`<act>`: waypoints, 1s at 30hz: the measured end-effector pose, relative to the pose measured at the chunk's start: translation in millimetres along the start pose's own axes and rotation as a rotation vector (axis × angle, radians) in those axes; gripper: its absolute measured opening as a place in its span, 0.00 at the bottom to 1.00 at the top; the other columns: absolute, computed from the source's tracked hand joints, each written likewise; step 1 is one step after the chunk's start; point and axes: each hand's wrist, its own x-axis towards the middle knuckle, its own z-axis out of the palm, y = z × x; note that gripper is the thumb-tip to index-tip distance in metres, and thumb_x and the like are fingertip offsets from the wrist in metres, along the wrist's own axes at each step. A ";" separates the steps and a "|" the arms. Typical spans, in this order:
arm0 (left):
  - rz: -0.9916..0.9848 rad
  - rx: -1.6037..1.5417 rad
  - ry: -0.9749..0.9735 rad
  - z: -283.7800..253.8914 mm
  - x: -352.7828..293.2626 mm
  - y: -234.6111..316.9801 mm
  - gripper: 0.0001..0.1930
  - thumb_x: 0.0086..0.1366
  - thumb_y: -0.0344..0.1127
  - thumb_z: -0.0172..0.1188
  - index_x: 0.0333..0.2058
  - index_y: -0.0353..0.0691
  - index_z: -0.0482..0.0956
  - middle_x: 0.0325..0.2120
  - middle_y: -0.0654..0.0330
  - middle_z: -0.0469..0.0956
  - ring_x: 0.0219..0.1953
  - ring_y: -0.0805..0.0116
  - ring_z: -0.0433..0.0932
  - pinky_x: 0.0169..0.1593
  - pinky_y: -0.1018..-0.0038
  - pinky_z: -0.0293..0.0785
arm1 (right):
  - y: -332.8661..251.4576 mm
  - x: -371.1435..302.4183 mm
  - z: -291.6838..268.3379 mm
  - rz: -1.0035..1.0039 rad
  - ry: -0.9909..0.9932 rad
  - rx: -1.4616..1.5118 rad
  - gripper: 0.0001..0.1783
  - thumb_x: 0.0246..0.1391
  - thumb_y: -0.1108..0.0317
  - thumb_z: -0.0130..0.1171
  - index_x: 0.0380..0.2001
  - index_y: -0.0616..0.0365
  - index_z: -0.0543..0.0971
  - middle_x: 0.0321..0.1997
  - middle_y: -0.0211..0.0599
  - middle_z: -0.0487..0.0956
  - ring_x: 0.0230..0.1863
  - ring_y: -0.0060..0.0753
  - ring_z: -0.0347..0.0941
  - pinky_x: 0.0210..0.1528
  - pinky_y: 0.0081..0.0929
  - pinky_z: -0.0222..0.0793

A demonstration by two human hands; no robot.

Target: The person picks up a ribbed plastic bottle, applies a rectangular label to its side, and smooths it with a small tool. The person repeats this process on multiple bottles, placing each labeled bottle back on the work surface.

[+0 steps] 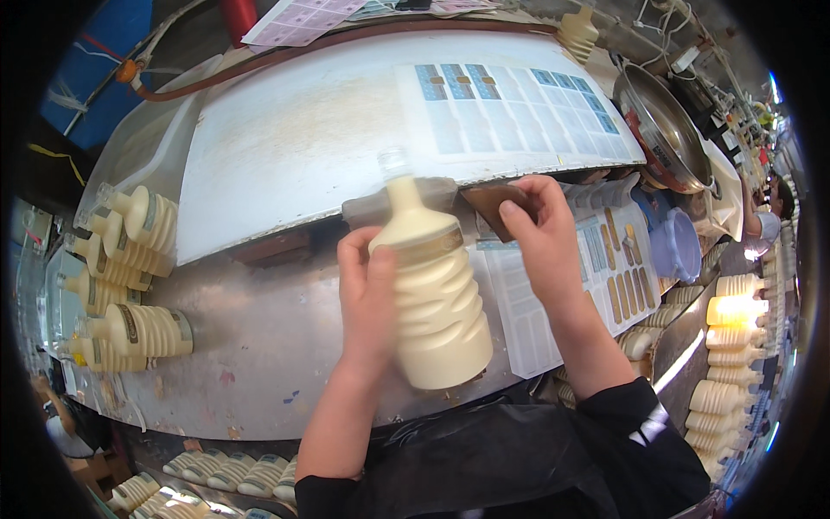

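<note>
My left hand [363,290] is wrapped round the side of a cream bottle [441,307] with a ridged body and a clear, motion-blurred neck. The bottle is tilted, its neck pointing away from me, and a brownish-gold band label [424,246] runs around its shoulder. A flat brown scraper-like piece [497,210] is pinched between the thumb and fingers of my right hand [536,221], just right of the bottle's shoulder. Behind the bottle, a grey cloth-like strip [367,208] hangs at the edge of the white board [285,130].
Several similar bottles [130,238] lie stacked at the left of the metal table [251,381]. Label sheets [519,112] lie on the board, and another sheet [527,320] sits under my right forearm. A metal pan [666,125] and a lilac bucket [677,246] stand at the right.
</note>
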 end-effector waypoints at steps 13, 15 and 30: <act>-0.009 -0.161 0.098 -0.6 -1.6 -1.7 0.13 0.80 0.40 0.48 0.53 0.38 0.74 0.44 0.60 0.80 0.45 0.75 0.79 0.49 0.75 0.78 | -23.4 -50.9 28.9 -1.078 -0.322 -0.589 0.14 0.43 0.75 0.65 0.38 0.59 0.85 0.41 0.39 0.85 0.42 0.39 0.84 0.41 0.33 0.78; 0.002 -0.185 0.106 -4.1 -0.7 -5.4 0.13 0.80 0.39 0.48 0.53 0.37 0.74 0.44 0.59 0.80 0.45 0.74 0.80 0.50 0.74 0.78 | -28.3 -54.8 34.0 -1.116 -0.373 -0.618 0.17 0.43 0.73 0.66 0.41 0.61 0.85 0.43 0.42 0.84 0.43 0.40 0.83 0.41 0.33 0.79; -0.199 -0.588 -0.074 -23.9 -6.2 -4.6 0.28 0.82 0.54 0.34 0.60 0.39 0.73 0.55 0.55 0.77 0.59 0.65 0.74 0.64 0.66 0.69 | -44.3 -63.3 83.4 -1.061 -0.672 -0.908 0.12 0.37 0.71 0.61 0.31 0.59 0.80 0.30 0.36 0.75 0.32 0.39 0.74 0.34 0.32 0.70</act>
